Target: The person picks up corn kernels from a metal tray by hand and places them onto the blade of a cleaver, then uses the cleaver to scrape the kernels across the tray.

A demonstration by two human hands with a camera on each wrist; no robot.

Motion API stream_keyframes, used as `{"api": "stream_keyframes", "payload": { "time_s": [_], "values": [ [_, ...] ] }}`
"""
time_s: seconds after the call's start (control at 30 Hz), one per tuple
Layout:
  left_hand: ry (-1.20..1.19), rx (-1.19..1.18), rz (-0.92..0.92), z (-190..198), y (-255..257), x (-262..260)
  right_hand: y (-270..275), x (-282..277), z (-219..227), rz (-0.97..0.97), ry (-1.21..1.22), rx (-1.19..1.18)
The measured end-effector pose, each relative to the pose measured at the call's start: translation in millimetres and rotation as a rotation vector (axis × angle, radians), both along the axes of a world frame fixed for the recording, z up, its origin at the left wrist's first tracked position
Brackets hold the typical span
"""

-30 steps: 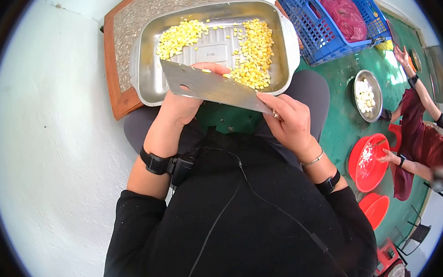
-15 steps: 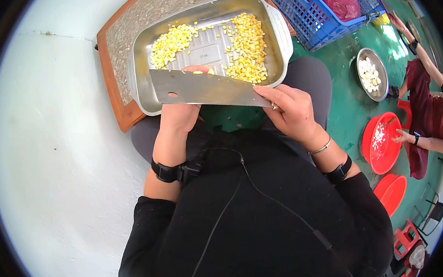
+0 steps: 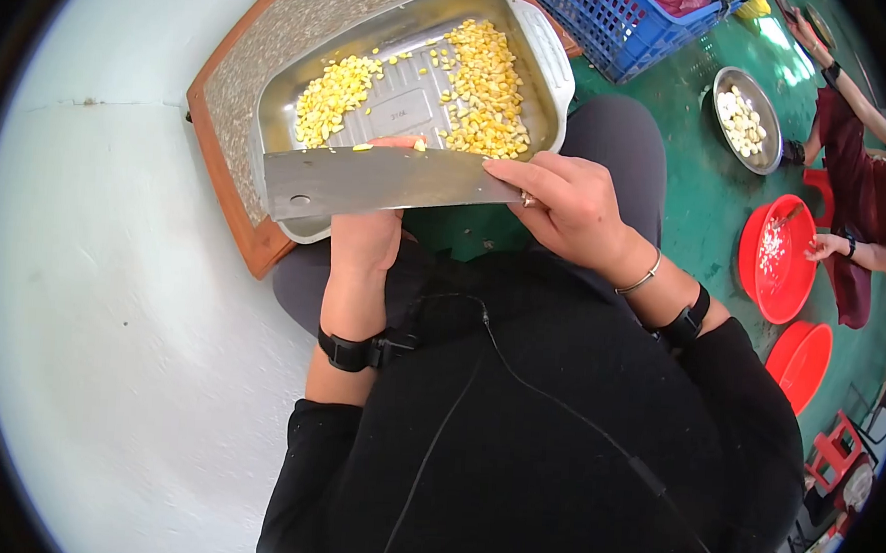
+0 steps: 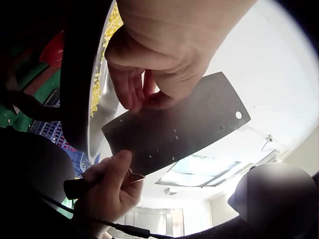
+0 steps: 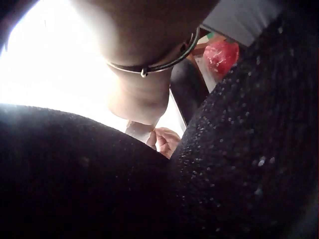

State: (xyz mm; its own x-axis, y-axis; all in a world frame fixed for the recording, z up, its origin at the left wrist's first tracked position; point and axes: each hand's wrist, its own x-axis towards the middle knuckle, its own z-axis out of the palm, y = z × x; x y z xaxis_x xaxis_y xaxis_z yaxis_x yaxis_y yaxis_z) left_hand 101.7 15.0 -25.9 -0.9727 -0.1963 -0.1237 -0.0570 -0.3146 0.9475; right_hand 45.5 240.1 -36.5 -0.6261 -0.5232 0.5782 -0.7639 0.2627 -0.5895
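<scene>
Head view, centre of the frame: a broad steel cleaver (image 3: pixel 387 189) lies almost level across the picture, above the near edge of a metal tray (image 3: pixel 403 112). Its blade is a dull, smooth grey, squared at the left end, with one small round hole near the lower left corner; in the left wrist view it looks darker and bears a few pale specks. The right hand (image 3: pixel 569 205) has its fingers closed around the cleaver's dark handle (image 4: pixel 79 188). The left hand (image 4: pixel 152 62) is partly hidden behind the blade, its fingers bent towards the steel; I cannot tell whether they hold anything. Two heaps sit in the tray, pale yellow pieces (image 3: pixel 334 101) at left and deeper yellow pieces (image 3: pixel 488 89) at right. A speckled surface (image 3: pixel 306 14) shows upper left.
</scene>
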Motion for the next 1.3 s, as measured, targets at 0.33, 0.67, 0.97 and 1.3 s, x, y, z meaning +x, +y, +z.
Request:
{"api": "stream_keyframes", "payload": {
  "time_s": [0.33,0.67,0.97,1.3],
  "values": [
    [-0.127,-0.3,-0.112,9,8,-21,8,3,0,-0.119,-0.57,-0.102],
    [-0.157,-1.031,-0.183,-8,-44,-30,23,-12,-10,-0.009,-1.225,-0.46],
    [-0.354,-1.281,-0.24,-2,-99,-47,30,-25,-6,0.007,-1.322,-0.533],
    [-0.32,-1.359,-0.363,-7,-80,-75,36,-35,-7,-0.104,-1.07,-0.667]
  ]
}}
